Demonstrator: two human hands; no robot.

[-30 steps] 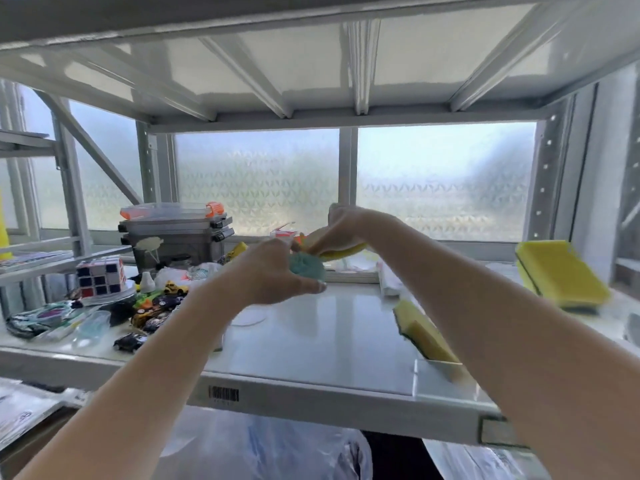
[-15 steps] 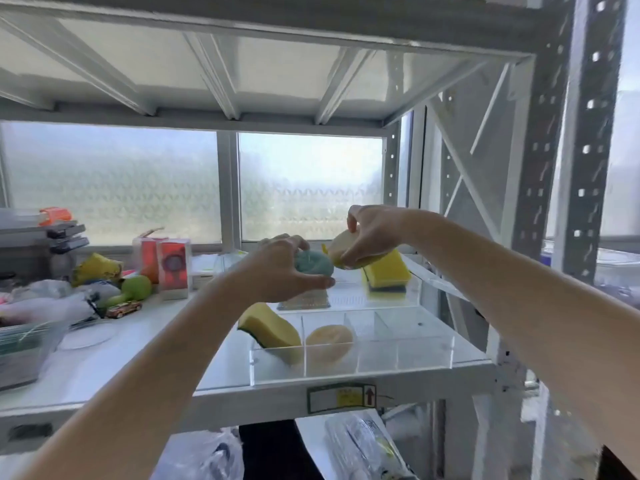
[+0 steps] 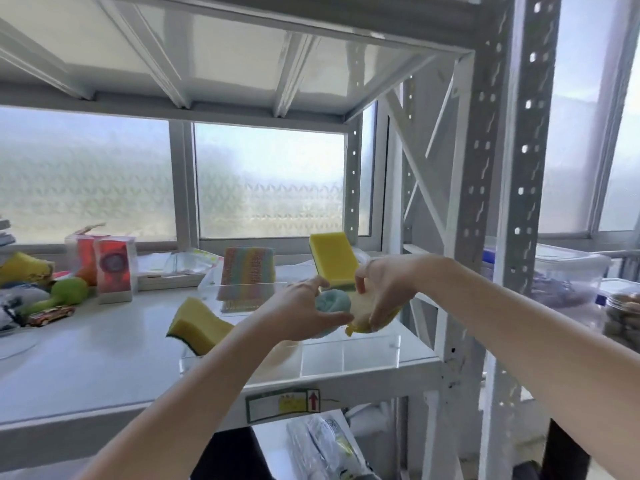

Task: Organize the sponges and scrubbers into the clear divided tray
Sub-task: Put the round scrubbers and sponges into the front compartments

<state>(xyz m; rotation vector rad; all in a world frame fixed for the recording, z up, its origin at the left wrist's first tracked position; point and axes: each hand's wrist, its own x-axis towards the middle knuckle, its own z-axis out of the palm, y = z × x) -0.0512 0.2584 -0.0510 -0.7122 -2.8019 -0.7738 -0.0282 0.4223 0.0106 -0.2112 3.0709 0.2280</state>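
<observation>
- At the far left of the white shelf point(image 3: 104, 348) lies a heap of small things: a yellow item, a green ball-shaped toy point(image 3: 69, 291) and a toy car point(image 3: 52, 315).
- Just right of them stand two clear boxes with orange contents point(image 3: 112, 265).
- A yellow sponge with a green underside point(image 3: 197, 323) leans tilted at the left end of the clear divided tray point(image 3: 346, 355), which sits at the right end of the shelf.
- Behind it a striped pastel scrubber point(image 3: 247, 271) stands upright in a rear part of the tray.
- The left hand point(image 3: 301, 313) hovers over the tray, its fingers and thumb curled round a round blue scrubber point(image 3: 329, 301).
- Behind the hands another yellow sponge point(image 3: 332, 258) stands tilted at the tray's back right.
- The right hand point(image 3: 381, 292) grips a pale yellow round sponge point(image 3: 362, 310) from above, touching the blue scrubber; both pieces are held above the tray, not yet in a compartment.
- Beyond the grey shelf post point(image 3: 485, 202), lidded plastic containers point(image 3: 568, 271) sit at the far right.
</observation>
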